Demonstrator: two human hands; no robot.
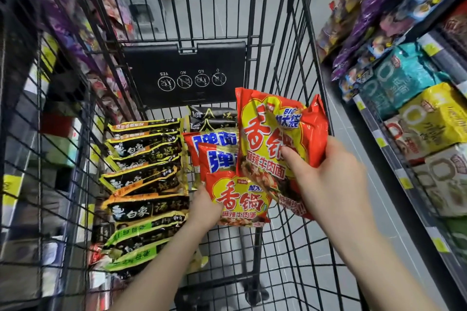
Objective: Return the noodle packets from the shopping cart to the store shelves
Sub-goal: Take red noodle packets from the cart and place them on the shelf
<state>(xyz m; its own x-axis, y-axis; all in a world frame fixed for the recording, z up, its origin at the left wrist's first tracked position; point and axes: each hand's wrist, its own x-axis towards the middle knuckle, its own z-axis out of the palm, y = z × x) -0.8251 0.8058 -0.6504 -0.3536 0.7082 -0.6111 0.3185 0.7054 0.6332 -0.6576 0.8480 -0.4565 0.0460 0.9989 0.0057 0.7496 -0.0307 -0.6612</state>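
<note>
Currently my right hand (331, 179) is gripping a large red-and-yellow noodle packet (273, 134), thumb pressing across its front and the other fingers curling behind it. The packet is tilting slightly and hanging above the right side of the shopping cart (298, 242), clear of the wire floor.

My left hand (204, 206) is reaching lower into the cart and pinching the left edge of a smaller red-and-yellow packet (240, 201) of the same design. That packet is sitting just in front of two red packets with blue lettering (214, 156), overlapping them, and its upper right corner is lying behind the packet in my right hand.

Along the cart's left side a row of black-and-yellow packets (146, 177) is standing on edge, one behind another, with green-trimmed ones nearest me. Two black packets (214, 117) are lying at the far end, beneath the folded black child-seat flap (184, 73).

To my right, store shelves (394, 159) are holding multipacks in teal, yellow and white wrappers (427, 118). Shelving on the left is showing through the cart bars, blurred.
</note>
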